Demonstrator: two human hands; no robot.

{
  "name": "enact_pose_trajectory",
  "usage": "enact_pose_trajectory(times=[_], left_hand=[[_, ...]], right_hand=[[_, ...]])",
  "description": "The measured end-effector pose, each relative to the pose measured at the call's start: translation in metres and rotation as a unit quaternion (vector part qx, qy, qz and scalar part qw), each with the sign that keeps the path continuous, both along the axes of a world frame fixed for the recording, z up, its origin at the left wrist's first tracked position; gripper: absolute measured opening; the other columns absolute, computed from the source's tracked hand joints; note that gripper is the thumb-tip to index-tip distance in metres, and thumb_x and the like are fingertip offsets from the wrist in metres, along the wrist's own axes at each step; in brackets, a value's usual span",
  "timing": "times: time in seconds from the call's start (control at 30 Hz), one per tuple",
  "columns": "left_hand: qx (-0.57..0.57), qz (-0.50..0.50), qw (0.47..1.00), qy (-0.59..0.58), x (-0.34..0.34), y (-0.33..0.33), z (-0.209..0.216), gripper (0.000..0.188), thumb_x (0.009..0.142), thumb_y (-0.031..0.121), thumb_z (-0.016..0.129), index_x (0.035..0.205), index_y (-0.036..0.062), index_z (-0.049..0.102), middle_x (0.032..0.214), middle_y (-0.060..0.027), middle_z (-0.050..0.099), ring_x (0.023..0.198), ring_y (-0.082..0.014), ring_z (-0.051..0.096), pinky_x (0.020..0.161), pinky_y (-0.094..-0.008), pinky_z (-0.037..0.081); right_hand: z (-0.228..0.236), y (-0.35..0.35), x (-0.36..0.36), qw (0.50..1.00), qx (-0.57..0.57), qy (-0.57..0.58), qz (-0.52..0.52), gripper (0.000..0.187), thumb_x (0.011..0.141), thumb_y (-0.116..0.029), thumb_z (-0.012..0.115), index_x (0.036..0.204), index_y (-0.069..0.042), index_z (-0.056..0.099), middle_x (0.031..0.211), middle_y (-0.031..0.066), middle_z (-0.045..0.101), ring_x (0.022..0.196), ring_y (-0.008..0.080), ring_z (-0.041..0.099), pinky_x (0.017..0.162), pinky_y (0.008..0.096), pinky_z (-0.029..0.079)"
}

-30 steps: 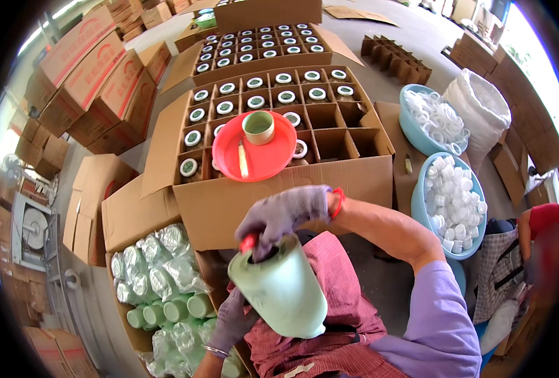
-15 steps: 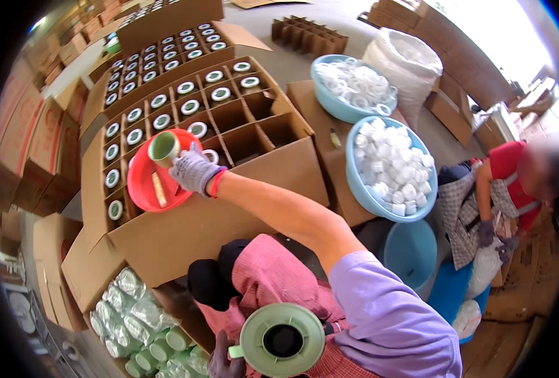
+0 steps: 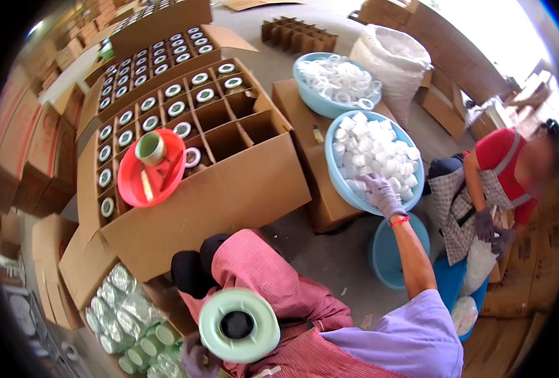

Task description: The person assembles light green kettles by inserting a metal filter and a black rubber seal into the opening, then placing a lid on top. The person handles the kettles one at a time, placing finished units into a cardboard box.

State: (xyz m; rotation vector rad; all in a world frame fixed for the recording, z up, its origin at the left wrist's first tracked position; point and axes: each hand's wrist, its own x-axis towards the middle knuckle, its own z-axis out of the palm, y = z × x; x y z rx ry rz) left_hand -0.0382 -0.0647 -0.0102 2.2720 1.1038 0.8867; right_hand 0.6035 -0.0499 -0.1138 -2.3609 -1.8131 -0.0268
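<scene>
On my lap stands a round, pale green jug (image 3: 264, 329) with a dark opening in its top. My gloved left hand (image 3: 199, 357) grips its left side, where the fingers are partly hidden. Off to the right, my gloved right hand (image 3: 383, 195) reaches over the near rim of a blue basin (image 3: 339, 186). Its fingers are stretched out among white plastic caps (image 3: 372, 148), and I see none held in them. A green cup (image 3: 150, 148) rests in a red basin (image 3: 131, 196) on the divided carton, beside a yellowish stick (image 3: 146, 186).
The divided carton (image 3: 229, 214) carries white-topped items in several cells. Another blue basin (image 3: 311, 104) holds white rings, near a white sack (image 3: 393, 60). Wrapped green pieces (image 3: 128, 309) fill a box at lower left. A co-worker (image 3: 503, 170) sits at right beside a blue bucket (image 3: 402, 252).
My right hand has left the green cup in the red basin and swung right to the basin of caps. The view has shifted, and the jug appears further left.
</scene>
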Motion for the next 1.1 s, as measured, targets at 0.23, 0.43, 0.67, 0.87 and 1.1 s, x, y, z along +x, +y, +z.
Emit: enact_pose_trajectory(times=[0.23,0.43,0.67,0.87,1.1], left_hand=[[-0.304,0.238,0.888,-0.248,0.031,-0.022,-0.003,0.056,0.082,0.0,0.059,0.136,0.0021,0.045,0.105,-0.0085,0.057,0.086,-0.0145,0.058,0.072,-0.0279,0.051],[-0.419,0.276,0.77,-0.395,0.035,-0.027,0.001,0.041,0.091,0.021,0.048,0.125,-0.0017,0.053,0.069,0.0032,0.051,0.053,-0.0042,0.044,0.047,-0.0201,0.035],[-0.389,0.241,0.504,-0.732,0.037,-0.013,-0.02,0.025,0.1,0.023,0.047,0.076,0.0166,0.047,0.058,0.0108,0.028,0.046,-0.0031,0.026,0.043,-0.0203,0.022],[-0.345,0.227,0.494,-0.765,0.04,-0.013,-0.032,0.02,0.099,0.015,0.047,0.079,0.0165,0.048,0.06,0.0106,0.028,0.047,-0.0016,0.024,0.043,-0.019,0.02],[-0.35,0.226,0.498,-0.76,0.038,-0.014,-0.032,0.019,0.099,0.013,0.047,0.08,0.017,0.045,0.062,0.0101,0.026,0.049,-0.002,0.022,0.046,-0.0187,0.02]], right_hand=[[0.103,0.018,-0.168,0.906,0.127,0.402,0.038,0.047,0.084,-0.005,0.07,0.126,-0.001,0.051,0.113,0.0128,0.06,0.108,0.0225,0.059,0.094,0.0352,0.047],[0.115,-0.031,-0.272,0.833,0.008,0.522,0.183,0.054,0.086,-0.02,0.066,0.135,0.001,0.053,0.104,0.0174,0.057,0.091,0.0308,0.059,0.083,0.0363,0.048],[0.127,-0.047,-0.322,0.804,0.133,0.519,0.258,0.06,0.086,-0.013,0.059,0.139,0.009,0.043,0.117,0.0244,0.059,0.093,0.0379,0.061,0.084,0.0416,0.05],[0.146,-0.024,-0.326,0.86,0.214,0.358,0.293,0.065,0.084,-0.018,0.062,0.137,0.014,0.042,0.117,0.0268,0.06,0.092,0.0396,0.063,0.084,0.0437,0.051],[0.149,-0.018,-0.348,0.855,0.238,0.395,0.238,0.066,0.086,-0.023,0.062,0.138,0.014,0.042,0.107,0.0228,0.062,0.085,0.0378,0.062,0.08,0.0431,0.051]])
